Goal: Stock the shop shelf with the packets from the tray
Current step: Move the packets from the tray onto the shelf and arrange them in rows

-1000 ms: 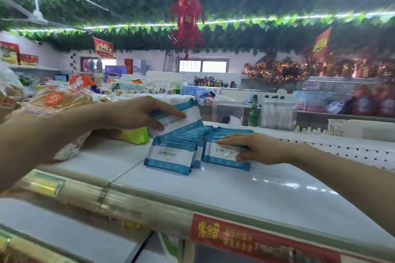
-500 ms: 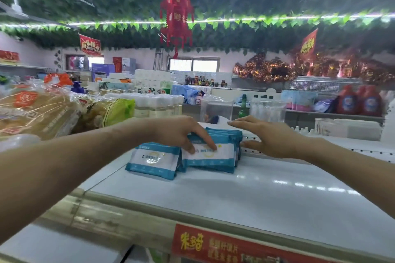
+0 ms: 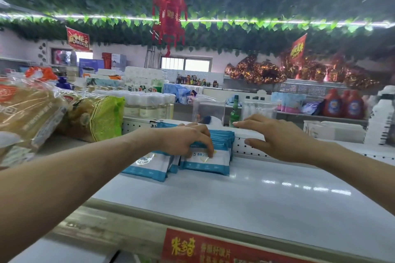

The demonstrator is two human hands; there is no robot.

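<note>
Two rows of blue-and-white packets stand on the white shelf, pushed back against its perforated rear wall. The right row has my left hand on top of it, fingers curled over the front packet's upper edge. The left row leans beside it, partly hidden by my left wrist. My right hand hovers to the right of the packets with fingers spread and straight, holding nothing. No tray is in view.
Bagged bread and a green-wrapped bag crowd the shelf's left end. Clear bottles stand behind the rear wall. White containers sit at the far right. A red price label runs along the front edge.
The packet rows have been pushed back against the rear wall. My left hand shifted from the left row onto the right row. My right hand let go of the packets and lifted off to the right.
</note>
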